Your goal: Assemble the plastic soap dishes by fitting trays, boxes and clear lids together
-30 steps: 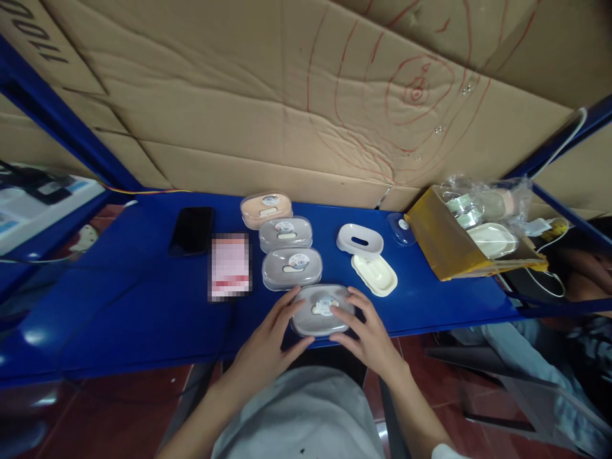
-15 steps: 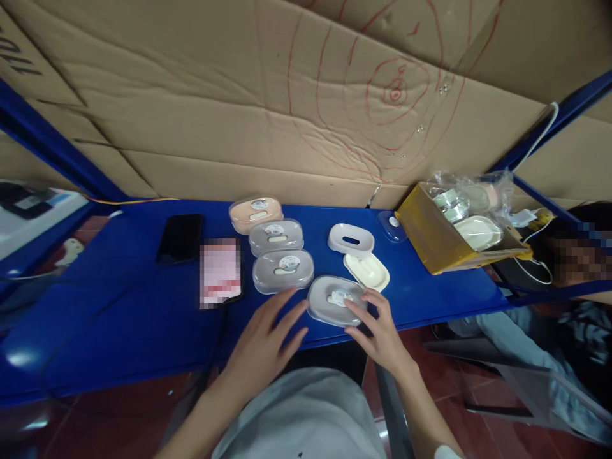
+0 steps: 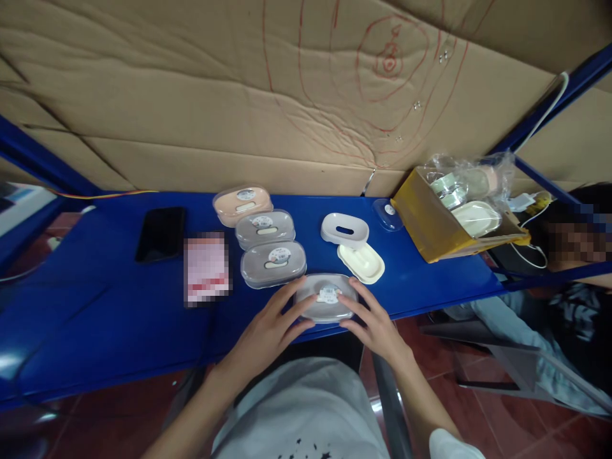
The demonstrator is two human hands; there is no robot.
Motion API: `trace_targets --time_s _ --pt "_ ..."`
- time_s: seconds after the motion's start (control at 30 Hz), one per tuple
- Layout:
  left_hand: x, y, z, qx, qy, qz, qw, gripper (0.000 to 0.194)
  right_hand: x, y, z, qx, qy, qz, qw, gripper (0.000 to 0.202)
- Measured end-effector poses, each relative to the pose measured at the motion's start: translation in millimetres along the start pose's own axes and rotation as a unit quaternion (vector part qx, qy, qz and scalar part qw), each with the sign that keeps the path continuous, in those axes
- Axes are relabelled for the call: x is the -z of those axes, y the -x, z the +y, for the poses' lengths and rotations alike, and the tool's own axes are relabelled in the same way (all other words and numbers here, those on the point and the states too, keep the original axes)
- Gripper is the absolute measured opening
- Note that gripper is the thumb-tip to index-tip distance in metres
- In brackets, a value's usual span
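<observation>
Resting at the near edge of the blue bench (image 3: 119, 319), the grey lidded case (image 3: 326, 298) with its small sticker sat between both hands, just in front of a column of three finished-looking cases: a grey one (image 3: 273, 263), another grey one (image 3: 264, 228) behind it, and a peach one (image 3: 242, 204) at the back. By my judgement the work was well along, with three cases lined up and a fourth closed under its clear lid. A white tray with a slot (image 3: 345, 229), a cream base (image 3: 361, 262) and a clear lid (image 3: 386, 214) lay loose to the right, seemingly not yet put together, and more parts waited in the yellow box (image 3: 430, 226) under plastic wrap.

The left hand (image 3: 268, 335) reached forward, fingers spread, its grip loose with fingertips laid on the case's left end and front. The right hand (image 3: 375, 325) mirrored it, fingers curved around the right end, a light grip on the case. Both forearms came in low from the body. A dark phone (image 3: 160, 233) lay well to the left.
</observation>
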State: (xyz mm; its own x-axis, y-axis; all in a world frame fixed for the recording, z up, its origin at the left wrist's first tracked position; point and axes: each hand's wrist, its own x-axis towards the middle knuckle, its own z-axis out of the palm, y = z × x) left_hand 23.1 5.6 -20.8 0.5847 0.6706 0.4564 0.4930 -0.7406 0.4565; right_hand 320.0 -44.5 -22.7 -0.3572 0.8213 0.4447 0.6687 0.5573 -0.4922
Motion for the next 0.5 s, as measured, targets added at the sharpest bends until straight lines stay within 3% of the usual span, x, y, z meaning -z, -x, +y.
trace_targets --time_s 0.2,0.5 --pt "1.5 -2.9 1.6 0.001 0.014 -0.012 1.000 0.045 -0.8 1.1 1.9 -0.012 0.000 -0.004 1.000 0.067" --pt "6.5 5.8 3.3 0.023 0.021 0.000 1.000 0.042 4.3 -5.9 -7.0 0.023 0.003 -0.013 1.000 0.066"
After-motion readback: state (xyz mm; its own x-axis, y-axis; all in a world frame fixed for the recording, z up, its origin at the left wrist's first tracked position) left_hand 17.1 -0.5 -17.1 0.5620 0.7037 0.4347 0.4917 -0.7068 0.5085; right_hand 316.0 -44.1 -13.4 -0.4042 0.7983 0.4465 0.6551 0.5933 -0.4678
